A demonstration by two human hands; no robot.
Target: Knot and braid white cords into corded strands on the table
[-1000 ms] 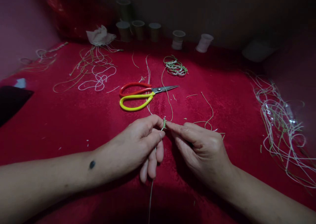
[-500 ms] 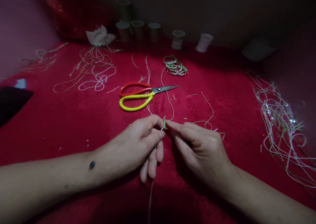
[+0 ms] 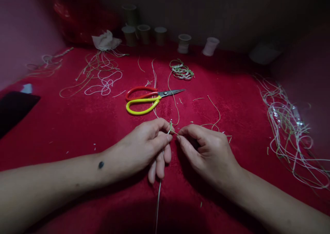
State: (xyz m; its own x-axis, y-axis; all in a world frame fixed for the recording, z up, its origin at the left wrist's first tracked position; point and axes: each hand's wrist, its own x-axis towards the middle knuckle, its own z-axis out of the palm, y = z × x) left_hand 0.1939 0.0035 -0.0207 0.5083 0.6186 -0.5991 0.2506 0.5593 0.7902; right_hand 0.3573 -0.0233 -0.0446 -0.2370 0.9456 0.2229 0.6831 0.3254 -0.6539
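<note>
My left hand pinches a thin green-and-white cord between thumb and forefinger; the cord's tail hangs down toward me under the hand. My right hand meets it fingertip to fingertip and pinches a strand of the same cord just right of the left thumb. Both hands rest low over the red cloth. Scissors with one red and one yellow handle lie a short way beyond the hands, blades pointing right.
A small bundle of braided cords lies behind the scissors. Loose cord tangles lie at back left and at the right edge. Several spools stand along the back wall beside a crumpled white cloth. A dark object sits far left.
My right hand's fingers have curled in tighter to pinch the strand and drawn slightly right. The view has tipped down a little. The left hand holds as before.
</note>
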